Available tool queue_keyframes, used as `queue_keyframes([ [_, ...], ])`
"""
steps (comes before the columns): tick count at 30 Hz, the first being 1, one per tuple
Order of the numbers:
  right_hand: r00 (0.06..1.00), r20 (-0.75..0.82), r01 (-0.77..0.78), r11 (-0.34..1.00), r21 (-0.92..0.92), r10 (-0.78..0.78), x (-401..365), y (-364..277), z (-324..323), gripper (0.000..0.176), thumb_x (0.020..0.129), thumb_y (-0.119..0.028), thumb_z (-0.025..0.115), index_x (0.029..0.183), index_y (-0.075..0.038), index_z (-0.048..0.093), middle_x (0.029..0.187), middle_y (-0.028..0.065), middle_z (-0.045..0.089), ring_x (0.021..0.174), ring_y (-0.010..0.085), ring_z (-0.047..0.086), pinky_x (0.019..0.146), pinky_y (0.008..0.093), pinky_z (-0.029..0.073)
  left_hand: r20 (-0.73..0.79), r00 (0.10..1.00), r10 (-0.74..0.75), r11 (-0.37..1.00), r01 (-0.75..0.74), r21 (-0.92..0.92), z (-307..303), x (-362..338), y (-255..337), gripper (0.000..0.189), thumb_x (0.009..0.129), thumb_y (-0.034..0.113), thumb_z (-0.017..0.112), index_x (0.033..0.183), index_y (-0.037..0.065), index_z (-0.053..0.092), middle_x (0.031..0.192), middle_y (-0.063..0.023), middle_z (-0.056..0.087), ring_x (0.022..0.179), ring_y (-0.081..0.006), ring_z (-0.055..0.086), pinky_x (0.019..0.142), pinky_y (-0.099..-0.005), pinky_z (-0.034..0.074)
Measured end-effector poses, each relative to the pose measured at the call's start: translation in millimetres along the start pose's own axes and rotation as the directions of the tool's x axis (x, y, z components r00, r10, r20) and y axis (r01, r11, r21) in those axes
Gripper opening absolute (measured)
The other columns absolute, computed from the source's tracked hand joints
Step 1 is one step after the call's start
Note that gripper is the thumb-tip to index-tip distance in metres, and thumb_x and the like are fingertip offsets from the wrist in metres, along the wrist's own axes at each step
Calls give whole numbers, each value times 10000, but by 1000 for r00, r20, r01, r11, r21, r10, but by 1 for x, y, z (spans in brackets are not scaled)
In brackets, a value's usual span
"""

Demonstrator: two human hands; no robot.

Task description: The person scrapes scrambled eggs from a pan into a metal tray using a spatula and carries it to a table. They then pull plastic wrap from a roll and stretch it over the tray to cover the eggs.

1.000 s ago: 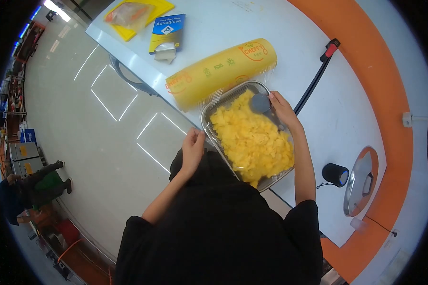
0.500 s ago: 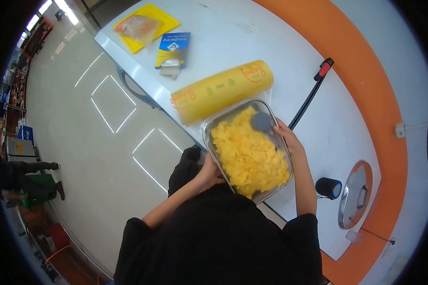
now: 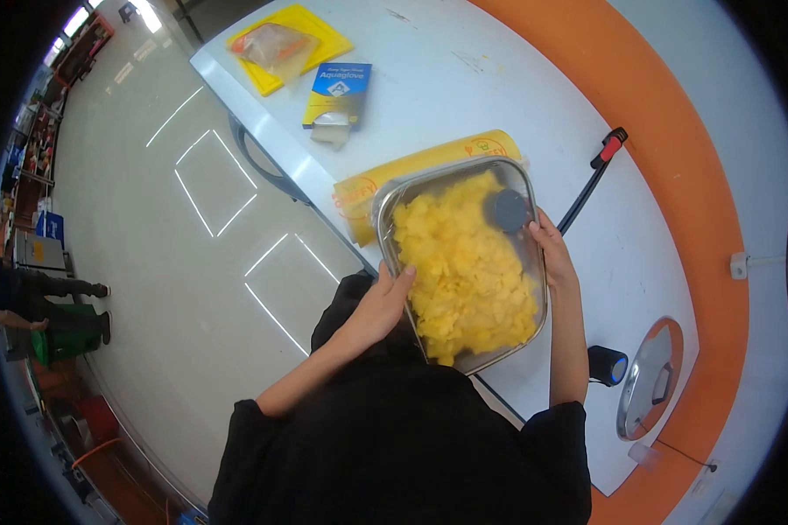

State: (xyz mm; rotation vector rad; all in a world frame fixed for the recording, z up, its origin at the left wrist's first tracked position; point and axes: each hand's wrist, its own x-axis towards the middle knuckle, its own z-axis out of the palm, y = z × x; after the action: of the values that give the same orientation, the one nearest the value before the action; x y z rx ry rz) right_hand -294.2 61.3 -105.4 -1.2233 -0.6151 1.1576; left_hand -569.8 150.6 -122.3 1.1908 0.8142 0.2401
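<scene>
A rectangular metal tray [image 3: 543,302] filled with yellow food chunks [image 3: 464,262] is held up near the body, partly over the table edge. Clear film seems to stretch across its top. At the upper right corner of the tray sits a dark grey round object [image 3: 507,210]. My left hand [image 3: 383,306] is closed on the left side, thumb over the rim. My right hand [image 3: 552,249] grips the right side, fingertips near the grey object. Behind the tray, partly hidden by it, lies a big yellow roll of cling film [image 3: 425,171].
On the white table [image 3: 446,96] are a glove box [image 3: 340,94], a yellow cutting board [image 3: 324,39] with a bagged item [image 3: 273,48], a black and red bar [image 3: 594,179], a small speaker [image 3: 607,365] and a metal lid [image 3: 648,381]. A person [image 3: 39,293] stands far left.
The tray has come up and tilted more toward me, covering more of the roll. My left hand has shifted up its side, with the thumb now over the rim. The view has shifted slightly.
</scene>
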Motion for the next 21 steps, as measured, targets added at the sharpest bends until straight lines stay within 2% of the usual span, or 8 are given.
queue_keyframes([
  [2, 1000, 2, 20, 999, -26, -20, 6, -5, 0, 432, 895, -152, 489, 1291, -20, 379, 1073, 24, 535, 959, 87, 508, 825, 208, 415, -11, 997, 79, 991, -78, 108, -4, -1, 17, 516, 924, 405, 362, 1153, -52, 296, 971, -205, 533, 849, -230, 568, 675, -319, 474],
  [3, 1000, -25, 9, 999, -32, -10, 19, -9, -4, 426, 897, -148, 486, 1287, -15, 383, 1070, 29, 540, 952, 88, 514, 817, 209, 420, -10, 997, 75, 991, -73, 109, -9, 8, 31, 516, 924, 405, 362, 1153, -52, 296, 971, -205, 533, 849, -230, 568, 675, -319, 474],
  [5, 995, -96, -11, 1000, -28, 8, 26, -23, 9, 401, 903, -128, 467, 1272, 8, 392, 1079, 45, 555, 937, 95, 534, 810, 214, 433, 21, 998, 57, 996, -58, 65, -15, 14, 52, 519, 928, 399, 345, 1119, -81, 296, 867, -203, 563, 704, -242, 597, 600, -316, 478],
  [9, 998, -63, 26, 1000, -6, -26, 33, -42, 19, 400, 901, -126, 467, 1267, 19, 396, 1078, 46, 561, 933, 93, 545, 810, 213, 440, -3, 990, 141, 984, -140, 110, -27, 11, 86, 516, 928, 396, 337, 1083, -96, 328, 817, -204, 573, 677, -253, 602, 562, -326, 474],
  [11, 994, -105, 13, 997, -73, -20, 30, -47, 27, 398, 902, -123, 458, 1277, 1, 404, 1130, 49, 539, 1012, 102, 510, 829, 226, 424, -33, 989, 142, 968, -132, 213, -35, 8, 99, 491, 926, 391, 336, 1000, -93, 382, 724, -202, 561, 631, -252, 594, 549, -329, 461],
  [15, 990, -135, 38, 999, -32, -42, 17, -62, 47, 398, 901, -118, 454, 1276, 5, 405, 1119, 51, 547, 1010, 108, 516, 835, 225, 421, -95, 976, 194, 927, -151, 343, -43, 7, 116, 463, 927, 373, 340, 883, -81, 422, 647, -196, 534, 607, -252, 594, 546, -338, 452],
  [17, 963, -223, 133, 987, -92, -150, 9, -73, 58, 396, 900, -113, 453, 1272, 13, 408, 1113, 52, 551, 978, 114, 535, 819, 222, 430, -107, 886, 451, 813, -358, 459, -47, 16, 117, 462, 924, 373, 340, 809, -67, 417, 613, -189, 506, 540, -245, 570, 529, -340, 439],
  [21, 918, -348, 190, 981, -34, -190, -14, -100, 77, 392, 899, -113, 457, 1267, 15, 414, 1079, 46, 564, 930, 106, 548, 788, 207, 440, -31, 918, 395, 866, -361, 347, -46, 5, 154, 465, 918, 395, 346, 792, -47, 417, 606, -155, 503, 511, -224, 545, 519, -325, 437],
])
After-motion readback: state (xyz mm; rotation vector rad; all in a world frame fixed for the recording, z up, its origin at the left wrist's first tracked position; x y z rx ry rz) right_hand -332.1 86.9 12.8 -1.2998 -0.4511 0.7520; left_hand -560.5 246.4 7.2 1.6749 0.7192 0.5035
